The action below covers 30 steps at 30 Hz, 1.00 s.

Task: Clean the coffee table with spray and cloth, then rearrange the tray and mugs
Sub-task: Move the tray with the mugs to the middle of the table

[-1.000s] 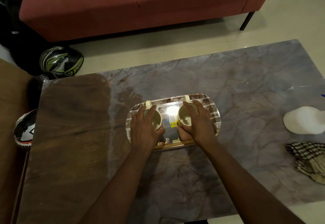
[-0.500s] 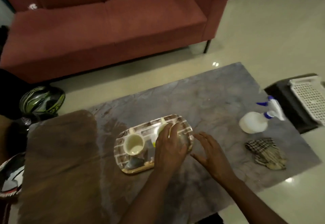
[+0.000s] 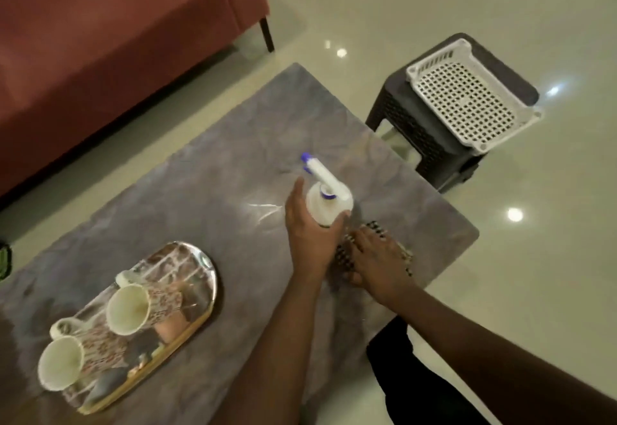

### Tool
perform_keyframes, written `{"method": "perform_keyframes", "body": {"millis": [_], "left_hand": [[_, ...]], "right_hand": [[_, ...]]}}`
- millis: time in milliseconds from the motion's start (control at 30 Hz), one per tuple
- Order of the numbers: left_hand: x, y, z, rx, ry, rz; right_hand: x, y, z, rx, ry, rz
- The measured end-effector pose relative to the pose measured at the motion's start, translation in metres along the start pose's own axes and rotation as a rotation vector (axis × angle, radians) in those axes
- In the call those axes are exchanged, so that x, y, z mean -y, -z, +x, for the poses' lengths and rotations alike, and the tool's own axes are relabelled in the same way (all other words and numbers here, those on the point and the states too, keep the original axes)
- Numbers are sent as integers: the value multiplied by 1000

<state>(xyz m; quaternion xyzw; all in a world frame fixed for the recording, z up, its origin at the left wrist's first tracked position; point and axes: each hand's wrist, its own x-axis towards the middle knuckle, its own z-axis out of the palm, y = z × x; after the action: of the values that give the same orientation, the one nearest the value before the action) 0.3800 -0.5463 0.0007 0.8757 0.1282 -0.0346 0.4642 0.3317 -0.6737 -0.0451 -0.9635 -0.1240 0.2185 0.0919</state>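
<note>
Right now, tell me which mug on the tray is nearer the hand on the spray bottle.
The mug at the tray's middle; the other mug sits at its near end, farther from the left hand.

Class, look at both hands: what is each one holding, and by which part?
The left hand wraps the white spray bottle around its body, below the nozzle head. The right hand lies on the checked cloth; whether its grip has closed cannot be told.

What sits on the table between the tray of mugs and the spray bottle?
Nothing: in the head view, only bare table top separates the tray from the spray bottle.
</note>
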Motion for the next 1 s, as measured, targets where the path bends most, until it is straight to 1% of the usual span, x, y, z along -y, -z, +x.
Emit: {"method": "perform_keyframes", "body": {"millis": [67, 133, 200, 267, 333, 400, 500, 567, 667, 767, 867, 1000], "left_hand": [[-10, -18, 11, -14, 95, -11], [-9, -27, 20, -50, 138, -14], [-5, -31, 25, -57, 172, 8], [-2, -31, 25, -33, 201, 34], [0, -32, 26, -18, 213, 36], [1, -32, 28, -18, 212, 38], [1, -31, 27, -21, 163, 58], [-1, -31, 26, -21, 131, 79], [-13, -26, 31, -18, 101, 78], [-39, -19, 42, 15, 40, 100], [-80, -14, 58, 34, -35, 109], [-142, -30, 86, 41, -118, 79]], "right_hand": [[-9, 0, 1, 81, -2, -22], [-11, -4, 0, 139, 8, -52], [-15, -7, -3, 144, 53, -69], [-17, -13, -5, 125, 55, -50], [-17, -14, -5, 124, 37, -38], [-22, -16, -2, 78, 83, -96], [-27, -7, 3, 168, 121, -85], [-29, 0, 5, 150, 139, -41], [-36, 20, 6, 79, 133, 45], [-48, 52, 6, -71, 89, 77], [-68, 96, 7, -242, 51, 111], [-110, 141, 15, -395, 57, 81]]}}
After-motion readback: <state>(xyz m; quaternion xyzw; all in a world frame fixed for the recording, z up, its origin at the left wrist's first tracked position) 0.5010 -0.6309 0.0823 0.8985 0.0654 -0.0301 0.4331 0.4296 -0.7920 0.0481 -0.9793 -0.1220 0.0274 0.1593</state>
